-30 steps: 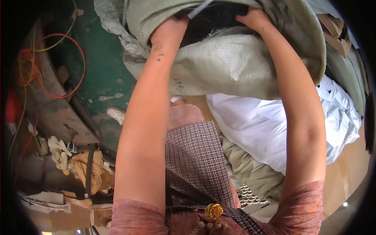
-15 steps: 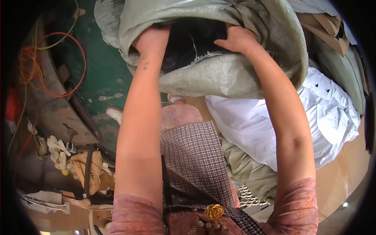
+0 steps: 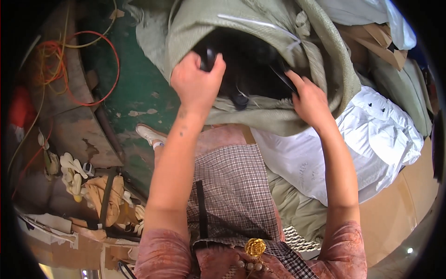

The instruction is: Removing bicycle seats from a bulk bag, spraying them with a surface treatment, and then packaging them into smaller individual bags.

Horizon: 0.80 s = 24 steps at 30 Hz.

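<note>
A large grey-green woven sack [image 3: 260,123] gapes at the top, its rim folded outward. Dark black contents [image 3: 251,51] fill the mouth, some of them glossy; their kind is too dark to tell. At the left side of the opening, my left hand [image 3: 197,81] is closed on a glossy black piece [image 3: 210,56]. My right hand [image 3: 310,100] is at the right side of the mouth, its fingers closed round the edge of another thin black piece [image 3: 283,76]. Both hands show above the rim. A white strip [image 3: 255,23] lies across the sack's far side.
A full white bag [image 3: 302,162] lies right of the sack, by cardboard [image 3: 395,200]. Orange and yellow hoses [image 3: 55,69] coil at the left. Gloves [image 3: 72,174] lie below them. My shoe [image 3: 149,133] stands on the worn green floor [image 3: 134,102].
Both hands have come up from deeper in the sack toward me, now gripping black pieces. The sack's mouth has shifted, showing more of the black contents and the white strip.
</note>
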### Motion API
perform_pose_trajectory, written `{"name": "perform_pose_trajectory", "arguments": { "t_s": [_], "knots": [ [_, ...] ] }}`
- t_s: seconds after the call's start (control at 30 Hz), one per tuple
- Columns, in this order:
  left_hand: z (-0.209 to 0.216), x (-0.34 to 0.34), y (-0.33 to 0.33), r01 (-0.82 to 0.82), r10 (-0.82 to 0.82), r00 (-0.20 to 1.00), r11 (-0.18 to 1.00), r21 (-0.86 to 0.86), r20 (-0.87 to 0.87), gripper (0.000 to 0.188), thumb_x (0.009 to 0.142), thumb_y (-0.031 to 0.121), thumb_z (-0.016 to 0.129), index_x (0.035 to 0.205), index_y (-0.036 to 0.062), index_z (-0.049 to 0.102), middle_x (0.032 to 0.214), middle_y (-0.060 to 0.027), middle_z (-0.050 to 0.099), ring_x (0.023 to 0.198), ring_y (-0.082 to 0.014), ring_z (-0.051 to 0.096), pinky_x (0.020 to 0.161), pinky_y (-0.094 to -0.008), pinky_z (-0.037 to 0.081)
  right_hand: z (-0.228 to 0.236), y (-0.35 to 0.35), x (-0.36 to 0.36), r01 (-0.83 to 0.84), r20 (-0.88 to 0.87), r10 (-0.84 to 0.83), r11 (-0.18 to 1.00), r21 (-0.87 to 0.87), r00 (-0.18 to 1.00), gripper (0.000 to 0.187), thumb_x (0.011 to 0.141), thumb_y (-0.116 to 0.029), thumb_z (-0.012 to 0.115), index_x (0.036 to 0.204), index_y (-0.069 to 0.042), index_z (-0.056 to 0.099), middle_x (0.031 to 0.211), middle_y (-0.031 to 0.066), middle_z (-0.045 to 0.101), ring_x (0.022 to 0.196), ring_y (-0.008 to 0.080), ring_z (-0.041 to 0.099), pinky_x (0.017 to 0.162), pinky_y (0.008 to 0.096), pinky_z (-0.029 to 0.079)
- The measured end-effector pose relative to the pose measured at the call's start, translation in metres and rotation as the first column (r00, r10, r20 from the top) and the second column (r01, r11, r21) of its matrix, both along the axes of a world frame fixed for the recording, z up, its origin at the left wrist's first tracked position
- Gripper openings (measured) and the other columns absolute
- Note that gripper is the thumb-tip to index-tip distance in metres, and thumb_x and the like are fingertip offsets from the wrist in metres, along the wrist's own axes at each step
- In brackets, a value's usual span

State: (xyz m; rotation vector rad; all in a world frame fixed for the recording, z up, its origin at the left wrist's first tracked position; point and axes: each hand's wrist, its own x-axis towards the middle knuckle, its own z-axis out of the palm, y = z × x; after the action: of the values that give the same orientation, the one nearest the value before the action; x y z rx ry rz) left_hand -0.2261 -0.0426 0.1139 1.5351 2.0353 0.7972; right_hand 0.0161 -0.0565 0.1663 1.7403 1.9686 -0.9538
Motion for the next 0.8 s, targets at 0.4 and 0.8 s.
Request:
{"name": "perform_pose_trajectory", "arguments": {
  "t_s": [0.4, 0.8],
  "knots": [
    [0.159, 0.025, -0.101, 0.140, -0.082, 0.942, 0.977, -0.159, 0.324, 0.039, 0.055, 0.014, 0.077, 0.059, 0.0072, 0.038, 0.068, -0.0086, 0.045, 0.062, -0.0259, 0.045, 0.056, -0.0347, 0.037, 0.252, -0.016, 0.002, 0.252, 0.015, -0.258, 0.953, 0.169, 0.966, 0.044, 0.073, 0.011, 0.046, 0.113, -0.004, 0.056, 0.105, 0.0174, 0.060, 0.095, 0.0270, 0.060, 0.083, 0.0309, 0.044],
    [0.296, -0.052, -0.136, 0.386, -0.399, 0.897, 0.917, 0.103, 0.188, 0.038, 0.052, 0.004, 0.073, 0.057, 0.0068, 0.036, 0.081, -0.0143, 0.050, 0.068, -0.0292, 0.047, 0.059, -0.0373, 0.039, 0.269, -0.078, 0.036, 0.555, -0.290, -0.537, 0.832, -0.027, 0.792, 0.039, 0.073, 0.007, 0.046, 0.109, -0.002, 0.057, 0.094, 0.0110, 0.062, 0.088, 0.0149, 0.058, 0.078, 0.0253, 0.043]
  ]
}}
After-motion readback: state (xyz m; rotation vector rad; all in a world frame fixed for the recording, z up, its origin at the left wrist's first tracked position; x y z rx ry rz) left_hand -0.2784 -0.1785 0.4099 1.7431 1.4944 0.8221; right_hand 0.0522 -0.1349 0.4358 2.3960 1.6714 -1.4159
